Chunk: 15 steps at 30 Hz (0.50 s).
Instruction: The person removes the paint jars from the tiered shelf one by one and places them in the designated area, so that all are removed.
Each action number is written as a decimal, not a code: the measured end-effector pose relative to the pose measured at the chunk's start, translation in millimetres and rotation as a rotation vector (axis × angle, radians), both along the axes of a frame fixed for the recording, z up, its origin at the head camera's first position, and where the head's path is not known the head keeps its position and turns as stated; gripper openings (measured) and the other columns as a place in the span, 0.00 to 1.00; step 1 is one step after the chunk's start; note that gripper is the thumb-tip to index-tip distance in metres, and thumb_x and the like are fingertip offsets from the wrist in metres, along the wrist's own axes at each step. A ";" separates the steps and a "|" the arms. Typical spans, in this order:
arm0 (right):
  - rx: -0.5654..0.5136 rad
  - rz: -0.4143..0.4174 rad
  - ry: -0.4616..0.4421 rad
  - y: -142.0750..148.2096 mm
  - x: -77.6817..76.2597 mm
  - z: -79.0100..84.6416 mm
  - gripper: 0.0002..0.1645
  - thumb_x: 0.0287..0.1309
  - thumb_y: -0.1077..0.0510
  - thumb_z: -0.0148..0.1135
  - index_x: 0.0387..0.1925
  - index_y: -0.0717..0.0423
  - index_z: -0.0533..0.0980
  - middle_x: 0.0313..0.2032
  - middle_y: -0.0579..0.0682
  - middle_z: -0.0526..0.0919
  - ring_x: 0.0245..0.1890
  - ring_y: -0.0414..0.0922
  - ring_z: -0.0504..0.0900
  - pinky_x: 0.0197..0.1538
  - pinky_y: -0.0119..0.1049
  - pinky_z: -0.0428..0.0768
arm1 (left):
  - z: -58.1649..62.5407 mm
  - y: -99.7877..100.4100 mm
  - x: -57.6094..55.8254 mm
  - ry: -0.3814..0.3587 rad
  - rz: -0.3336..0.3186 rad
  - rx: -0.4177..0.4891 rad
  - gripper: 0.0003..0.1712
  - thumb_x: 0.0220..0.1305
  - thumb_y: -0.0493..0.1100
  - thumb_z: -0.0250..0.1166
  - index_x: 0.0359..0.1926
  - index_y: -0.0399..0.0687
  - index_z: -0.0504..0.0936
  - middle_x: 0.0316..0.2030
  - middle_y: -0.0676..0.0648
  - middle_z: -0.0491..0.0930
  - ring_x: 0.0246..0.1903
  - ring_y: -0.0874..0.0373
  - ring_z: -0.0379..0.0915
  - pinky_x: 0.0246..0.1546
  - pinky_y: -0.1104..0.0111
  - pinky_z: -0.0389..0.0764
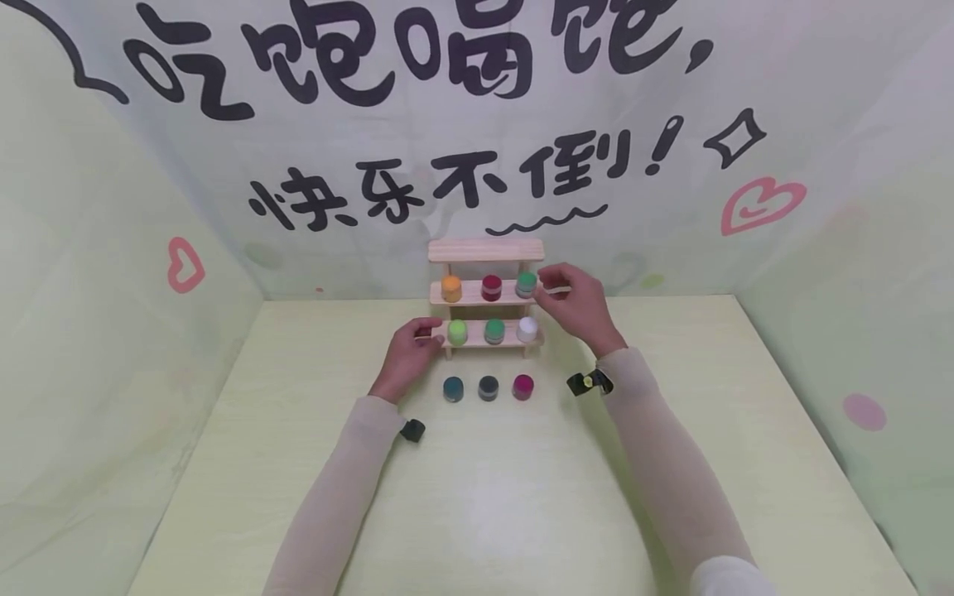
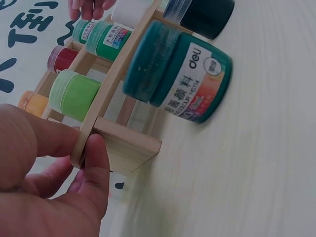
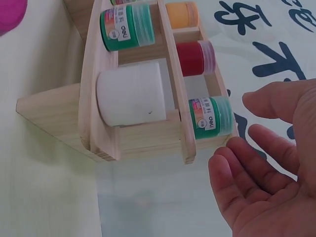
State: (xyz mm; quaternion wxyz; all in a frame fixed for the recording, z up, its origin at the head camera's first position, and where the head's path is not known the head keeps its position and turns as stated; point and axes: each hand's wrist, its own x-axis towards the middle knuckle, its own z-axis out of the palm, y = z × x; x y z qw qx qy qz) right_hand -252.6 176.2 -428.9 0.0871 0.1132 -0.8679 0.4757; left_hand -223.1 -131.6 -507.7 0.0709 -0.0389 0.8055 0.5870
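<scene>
A small wooden tiered rack [image 1: 486, 251] stands at the back of the table. My left hand [image 1: 408, 356] pinches the left end of its lowest shelf between thumb and fingers. Beside the right end of the middle shelf is my right hand [image 1: 581, 306], its fingers loosely bent and holding nothing. Closest to it is a green paint jar [image 3: 210, 117], at the end of a row with a red jar [image 1: 491, 287] and an orange jar [image 1: 451, 288]. The lowest shelf bears a light green jar [image 2: 76, 95], another green jar [image 1: 494, 331] and a white jar [image 3: 131, 94].
On the table in front of the rack stand a teal jar [image 1: 453, 389], a dark grey jar [image 1: 488, 388] and a magenta jar [image 1: 523, 386]. A printed cloth backdrop [image 1: 358, 265] rises directly behind the rack, with cloth walls at both sides.
</scene>
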 end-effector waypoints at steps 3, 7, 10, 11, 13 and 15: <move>-0.001 0.004 -0.023 -1.6 -4.8 -0.8 0.22 0.62 0.52 0.69 0.55 0.55 0.79 0.52 0.54 0.84 0.51 0.51 0.83 0.55 0.47 0.84 | -1.1 0.0 -0.3 0.001 0.004 0.001 0.21 0.69 0.46 0.64 0.61 0.54 0.78 0.59 0.44 0.75 0.59 0.48 0.75 0.62 0.53 0.76; 0.004 0.016 -0.065 -3.8 -11.5 -5.9 0.26 0.60 0.50 0.71 0.58 0.54 0.78 0.52 0.54 0.84 0.51 0.50 0.83 0.54 0.45 0.84 | -2.5 0.4 -0.9 -0.001 0.008 0.004 0.20 0.69 0.46 0.64 0.61 0.54 0.78 0.59 0.45 0.75 0.59 0.48 0.75 0.62 0.53 0.77; 0.016 0.020 -0.080 -4.8 -15.0 -9.6 0.30 0.59 0.49 0.72 0.61 0.54 0.77 0.52 0.54 0.85 0.49 0.50 0.83 0.53 0.45 0.84 | -3.0 0.6 -1.5 -0.001 0.008 0.001 0.20 0.69 0.46 0.64 0.61 0.54 0.78 0.58 0.45 0.75 0.59 0.48 0.75 0.62 0.54 0.76; 0.022 0.022 -0.078 -5.3 -16.1 -10.5 0.31 0.59 0.48 0.72 0.62 0.54 0.77 0.52 0.54 0.85 0.49 0.51 0.83 0.53 0.46 0.84 | -2.9 0.7 -1.8 -0.001 0.007 -0.003 0.20 0.69 0.46 0.64 0.61 0.54 0.78 0.59 0.45 0.75 0.59 0.48 0.75 0.62 0.54 0.76; 0.035 0.025 -0.071 -6.4 -17.8 -11.5 0.32 0.59 0.48 0.72 0.63 0.54 0.76 0.52 0.53 0.84 0.49 0.51 0.82 0.52 0.46 0.84 | -2.7 0.7 -2.4 0.000 0.009 -0.009 0.20 0.68 0.46 0.65 0.61 0.54 0.78 0.59 0.45 0.75 0.59 0.48 0.75 0.62 0.54 0.76; 0.051 0.027 -0.061 -7.4 -19.2 -11.9 0.33 0.60 0.48 0.71 0.64 0.54 0.76 0.52 0.53 0.84 0.49 0.52 0.82 0.51 0.47 0.83 | -2.5 0.2 -3.0 -0.002 0.010 -0.011 0.21 0.68 0.46 0.65 0.61 0.54 0.78 0.59 0.45 0.75 0.59 0.48 0.75 0.62 0.54 0.76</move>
